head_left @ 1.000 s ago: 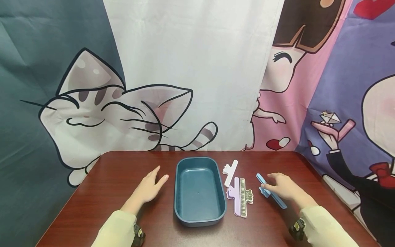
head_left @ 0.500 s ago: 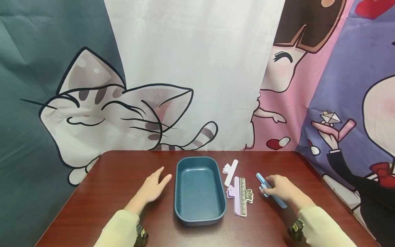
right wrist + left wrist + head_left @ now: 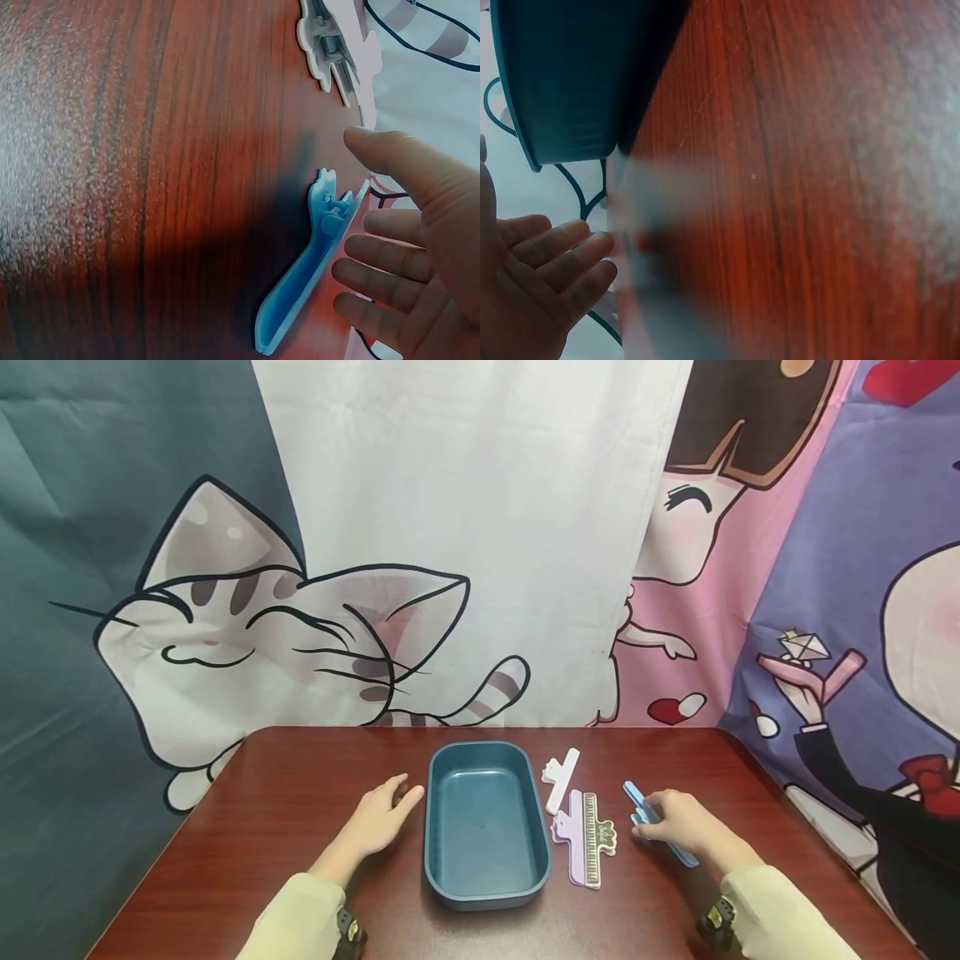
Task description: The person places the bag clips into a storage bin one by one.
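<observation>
My right hand [image 3: 686, 824] hovers over a light blue clip [image 3: 637, 799], thumb and fingers apart. In the right wrist view the blue clip [image 3: 300, 277] lies on the table beside the spread right hand [image 3: 420, 247], and no grip on it shows. My left hand [image 3: 377, 818] hangs just left of a teal tray [image 3: 487, 893], fingers spread and holding nothing. The left wrist view shows the left hand [image 3: 544, 277] with relaxed fingers near the tray's side [image 3: 562, 90]. Right of the tray lie a white clip [image 3: 561, 781], a lilac clip [image 3: 576, 839] and a green-and-white clip [image 3: 592, 843].
The brown tabletop [image 3: 247, 852] ends at a rounded back edge. Behind it hangs a printed cloth [image 3: 480, 485] with a cat and cartoon figures. The lilac and green-and-white clips lie side by side, close to the tray's right wall.
My left hand has moved right, closer to the tray. The right hand has lowered slightly over the blue clip, its thumb now nearer the front. The tray and clips have stayed in place.
</observation>
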Demonstrator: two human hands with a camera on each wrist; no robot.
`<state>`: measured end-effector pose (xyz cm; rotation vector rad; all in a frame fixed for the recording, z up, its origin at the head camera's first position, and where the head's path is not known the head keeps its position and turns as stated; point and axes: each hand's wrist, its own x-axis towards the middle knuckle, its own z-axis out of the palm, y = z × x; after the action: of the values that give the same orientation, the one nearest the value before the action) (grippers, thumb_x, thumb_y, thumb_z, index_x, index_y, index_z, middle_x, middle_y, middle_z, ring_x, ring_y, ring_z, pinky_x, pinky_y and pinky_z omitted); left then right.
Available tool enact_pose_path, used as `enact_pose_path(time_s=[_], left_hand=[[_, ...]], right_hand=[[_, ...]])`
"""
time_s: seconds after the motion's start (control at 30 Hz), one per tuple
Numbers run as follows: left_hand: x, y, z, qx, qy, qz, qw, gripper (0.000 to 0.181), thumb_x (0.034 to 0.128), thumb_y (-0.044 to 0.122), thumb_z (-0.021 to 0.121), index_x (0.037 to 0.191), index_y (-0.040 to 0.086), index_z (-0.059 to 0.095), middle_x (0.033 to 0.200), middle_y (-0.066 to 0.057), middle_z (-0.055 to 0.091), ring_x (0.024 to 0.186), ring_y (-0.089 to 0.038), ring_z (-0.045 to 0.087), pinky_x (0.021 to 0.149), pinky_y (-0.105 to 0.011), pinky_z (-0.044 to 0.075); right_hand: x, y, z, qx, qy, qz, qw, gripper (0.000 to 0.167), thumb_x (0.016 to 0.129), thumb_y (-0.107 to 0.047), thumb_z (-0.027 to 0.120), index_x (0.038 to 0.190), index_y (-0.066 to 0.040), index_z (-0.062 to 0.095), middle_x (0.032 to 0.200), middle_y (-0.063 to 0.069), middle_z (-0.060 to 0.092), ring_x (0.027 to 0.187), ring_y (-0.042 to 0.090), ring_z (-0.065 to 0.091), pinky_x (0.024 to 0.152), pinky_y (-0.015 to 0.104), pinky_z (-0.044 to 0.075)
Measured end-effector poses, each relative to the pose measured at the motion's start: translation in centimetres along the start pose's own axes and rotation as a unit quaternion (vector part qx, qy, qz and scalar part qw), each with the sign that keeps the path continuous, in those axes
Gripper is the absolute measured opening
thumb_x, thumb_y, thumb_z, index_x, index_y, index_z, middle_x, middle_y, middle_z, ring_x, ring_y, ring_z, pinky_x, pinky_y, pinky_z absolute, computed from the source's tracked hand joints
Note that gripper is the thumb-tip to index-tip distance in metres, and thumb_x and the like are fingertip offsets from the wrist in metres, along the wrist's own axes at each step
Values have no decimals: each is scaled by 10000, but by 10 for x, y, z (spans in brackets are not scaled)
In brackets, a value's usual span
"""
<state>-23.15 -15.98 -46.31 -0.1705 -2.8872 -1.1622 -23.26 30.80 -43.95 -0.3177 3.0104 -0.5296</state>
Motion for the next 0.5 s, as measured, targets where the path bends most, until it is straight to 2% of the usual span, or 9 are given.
enact_pose_path(time_s=[0.23, 0.5], left_hand=[[0, 5, 4, -198, 34, -31, 9998, 710, 914, 552, 488, 1375, 13, 448, 1278, -166, 587, 1137, -286, 595, 977, -481, 467], [-2, 10, 10, -430, -32, 50, 9991, 620, 917, 449, 555, 1336, -3, 488, 1206, -156, 630, 1083, -264, 623, 934, -446, 501]], right_hand=[[0, -2, 1, -99, 61, -50, 9999, 576, 690, -331, 805, 1054, 83, 635, 910, 140, 651, 766, 206, 555, 709, 419, 529], [-1, -4, 4, -224, 104, -128, 9996, 536, 683, -299, 811, 1017, 85, 643, 824, 92, 612, 709, 174, 523, 617, 323, 476]])
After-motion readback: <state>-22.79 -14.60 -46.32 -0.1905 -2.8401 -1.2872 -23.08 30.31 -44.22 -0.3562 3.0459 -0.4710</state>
